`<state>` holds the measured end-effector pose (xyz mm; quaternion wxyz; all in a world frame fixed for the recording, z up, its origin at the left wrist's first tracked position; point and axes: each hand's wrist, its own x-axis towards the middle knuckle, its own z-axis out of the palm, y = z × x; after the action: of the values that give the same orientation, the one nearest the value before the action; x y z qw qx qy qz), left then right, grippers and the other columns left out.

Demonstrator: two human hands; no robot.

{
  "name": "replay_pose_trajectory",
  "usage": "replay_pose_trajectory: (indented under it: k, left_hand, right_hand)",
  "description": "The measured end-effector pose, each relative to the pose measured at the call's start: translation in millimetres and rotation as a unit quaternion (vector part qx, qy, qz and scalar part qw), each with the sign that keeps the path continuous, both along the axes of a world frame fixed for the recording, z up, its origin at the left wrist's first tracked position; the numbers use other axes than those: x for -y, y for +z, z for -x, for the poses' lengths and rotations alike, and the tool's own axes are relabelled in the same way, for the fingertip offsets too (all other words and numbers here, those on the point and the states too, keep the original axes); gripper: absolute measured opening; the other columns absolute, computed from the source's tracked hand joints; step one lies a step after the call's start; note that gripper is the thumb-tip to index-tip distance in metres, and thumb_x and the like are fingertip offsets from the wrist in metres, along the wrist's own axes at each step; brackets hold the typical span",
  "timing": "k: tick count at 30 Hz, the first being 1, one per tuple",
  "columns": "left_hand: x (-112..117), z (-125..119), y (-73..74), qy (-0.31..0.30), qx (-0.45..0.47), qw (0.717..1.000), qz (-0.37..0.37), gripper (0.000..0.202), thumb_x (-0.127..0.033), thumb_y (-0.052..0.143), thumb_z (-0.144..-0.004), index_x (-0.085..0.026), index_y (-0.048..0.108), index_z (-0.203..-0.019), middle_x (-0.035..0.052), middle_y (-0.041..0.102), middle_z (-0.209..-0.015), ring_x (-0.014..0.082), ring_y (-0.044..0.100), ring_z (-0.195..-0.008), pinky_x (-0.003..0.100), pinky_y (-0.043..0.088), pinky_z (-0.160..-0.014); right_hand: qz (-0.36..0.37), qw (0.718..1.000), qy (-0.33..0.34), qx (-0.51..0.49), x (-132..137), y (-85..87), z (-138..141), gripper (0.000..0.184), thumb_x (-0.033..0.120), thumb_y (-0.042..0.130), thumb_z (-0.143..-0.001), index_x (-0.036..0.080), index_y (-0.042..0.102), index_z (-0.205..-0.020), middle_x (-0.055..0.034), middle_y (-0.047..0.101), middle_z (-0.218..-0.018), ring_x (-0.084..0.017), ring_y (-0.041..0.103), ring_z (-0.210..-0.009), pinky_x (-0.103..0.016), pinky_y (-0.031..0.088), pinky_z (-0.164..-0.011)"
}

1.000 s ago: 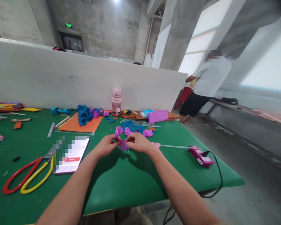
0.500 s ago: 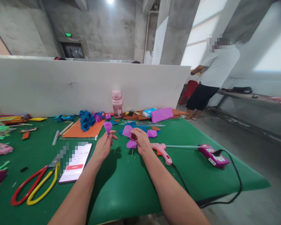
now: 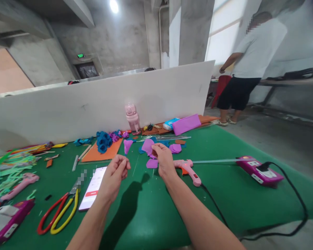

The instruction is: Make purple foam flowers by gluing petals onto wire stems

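My left hand (image 3: pixel 118 170) is closed, and a small purple paper flower (image 3: pixel 128 146), shaped like a cone on a thin stem, rises above its fingers. The lower stem is hidden by the hand. With thumb and fingertips pinched, my right hand (image 3: pixel 165 159) is at the right edge of a purple paper petal (image 3: pixel 147 146). Another loose petal (image 3: pixel 152 163) lies just below it on the green table. A stack of purple petals (image 3: pixel 175 148) is behind the right hand. Close to that wrist lies a pink glue gun (image 3: pixel 189 169) with a clear stick in its back.
Left of me are red-and-yellow-handled scissors (image 3: pixel 58 215), a phone (image 3: pixel 92 194) and a second pink glue gun (image 3: pixel 23 184). Blue paper flowers (image 3: pixel 103 141) sit on orange sheets (image 3: pixel 94 154). A pink bottle (image 3: pixel 132 118) stands by the white partition (image 3: pixel 101 107). A purple power strip (image 3: pixel 259 172) with a black cord is right; a person (image 3: pixel 250 62) stands beyond.
The view has tilted and shifted. My left hand has turned and come lower and nearer, and the flower now leans above its fingers. My right hand stays at the petal.
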<state>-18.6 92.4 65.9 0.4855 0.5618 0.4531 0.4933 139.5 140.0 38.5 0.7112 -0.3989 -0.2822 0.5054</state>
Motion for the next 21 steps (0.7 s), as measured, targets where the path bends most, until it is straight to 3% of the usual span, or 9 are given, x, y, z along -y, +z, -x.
replay_pose_trajectory:
  k: [4, 9, 12, 21]
  left_hand:
    - [2, -3, -3.4, 0.059, 0.055, 0.997, -0.011, 0.02, -0.035, 0.061, -0.073, -0.017, 0.053, -0.08, -0.0003, 0.058, -0.074, 0.0075, 0.048, -0.059, 0.02, 0.04, -0.056]
    - [-1, -1, -9.9, 0.141, -0.053, 0.986, -0.065, 0.021, -0.037, 0.062, -0.071, -0.017, 0.059, -0.077, 0.0034, 0.063, -0.086, 0.0157, 0.055, -0.085, 0.026, 0.042, -0.078]
    - [-1, 0, -11.3, 0.141, -0.088, 0.984, -0.069, 0.023, -0.04, 0.061, -0.071, -0.017, 0.061, -0.078, 0.0043, 0.066, -0.087, 0.0178, 0.057, -0.088, 0.027, 0.042, -0.079]
    - [2, -10, -11.6, 0.141, -0.083, 0.985, -0.06, 0.023, -0.038, 0.066, -0.067, -0.017, 0.065, -0.077, 0.0039, 0.068, -0.083, 0.0178, 0.059, -0.083, 0.028, 0.045, -0.077]
  right_hand:
    - [-0.008, 1.0, 0.012, -0.004, 3, 3.2, 1, 0.011, 0.028, 0.059, -0.056, 0.018, 0.053, -0.055, 0.0057, 0.046, -0.048, -0.009, 0.038, -0.048, -0.023, 0.03, -0.05]
    - [-0.027, 0.998, 0.042, 0.024, 5, 2.0, 7, 0.011, 0.028, 0.058, -0.059, 0.019, 0.053, -0.056, 0.0043, 0.048, -0.051, -0.01, 0.041, -0.051, -0.023, 0.033, -0.052]
    - [-0.035, 0.997, 0.037, 0.051, 6, -0.4, 10, 0.012, 0.029, 0.057, -0.061, 0.018, 0.054, -0.058, 0.0038, 0.05, -0.053, -0.01, 0.043, -0.052, -0.022, 0.035, -0.053]
    - [-0.056, 0.99, 0.011, 0.13, 10, 1.4, 14, 0.014, 0.03, 0.056, -0.066, 0.017, 0.057, -0.062, 0.002, 0.055, -0.057, -0.011, 0.047, -0.055, -0.023, 0.037, -0.055]
